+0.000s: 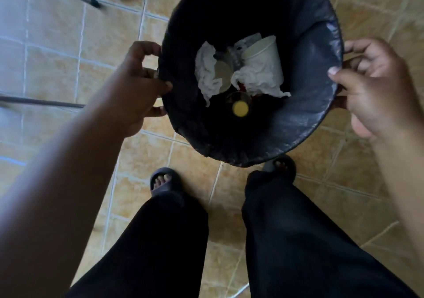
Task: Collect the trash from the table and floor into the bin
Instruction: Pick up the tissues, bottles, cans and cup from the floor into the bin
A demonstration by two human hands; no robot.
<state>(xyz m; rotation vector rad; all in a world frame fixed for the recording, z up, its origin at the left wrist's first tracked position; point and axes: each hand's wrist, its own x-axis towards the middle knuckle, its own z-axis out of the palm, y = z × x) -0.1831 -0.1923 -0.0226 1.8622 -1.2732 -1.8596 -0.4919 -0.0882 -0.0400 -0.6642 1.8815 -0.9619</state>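
While left hand (135, 86) and right hand (376, 86) clasp its rim, the bin (321, 119) seems light.
Slick liner (331, 34); hold the stiff rim beneath.

Between left grip (137, 86) and right grip (371, 84): bin (309, 105) mouth, open from above.
Bin bottom: covered by crumpled tissues (206, 73), paper cup (266, 57), yellow-capped bottle (240, 108).
Outward of left grip: metal legs (41, 101) cross the floor (57, 68).
Near side of both grips: sandalled feet (164, 180) close by the bin.

no readable text, labels or numbers anywhere, frame blurred
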